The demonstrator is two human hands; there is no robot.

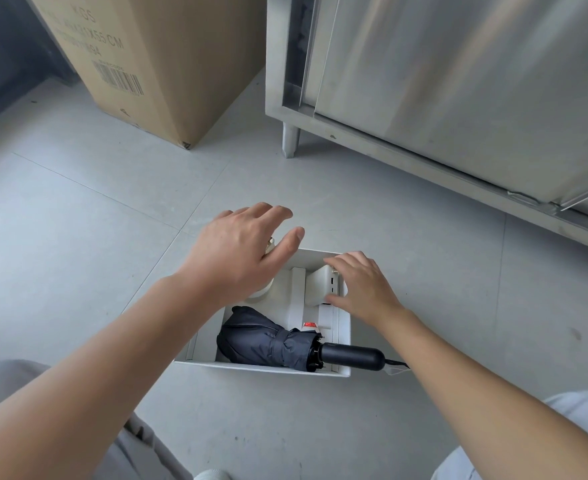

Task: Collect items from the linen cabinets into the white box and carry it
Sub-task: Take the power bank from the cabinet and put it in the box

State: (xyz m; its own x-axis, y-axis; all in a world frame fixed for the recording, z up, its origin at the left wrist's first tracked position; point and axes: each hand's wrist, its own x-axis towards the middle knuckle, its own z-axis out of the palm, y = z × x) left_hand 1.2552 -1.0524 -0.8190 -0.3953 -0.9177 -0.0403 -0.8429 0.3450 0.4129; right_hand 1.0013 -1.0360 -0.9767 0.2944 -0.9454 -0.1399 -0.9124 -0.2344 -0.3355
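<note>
The white box [261, 369] sits on the grey floor in front of me. A folded dark umbrella [268, 342] with a black handle lies along its near side, the handle sticking out past the right wall. My right hand [365, 289] grips a white power bank [322, 285] at the box's far right, thumb under it and fingers over it. My left hand [240, 252] hovers with spread fingers over the box's far left corner, above a pale round object [259, 292] that it mostly hides. A small red and white item [309, 325] lies in the middle.
A stainless steel cabinet [459, 81] with shut sliding doors stands at the right on short legs. A tall cardboard carton [147, 57] stands at the back left. My knees in light trousers [5, 386] frame the bottom corners. Grey floor tiles surround the box.
</note>
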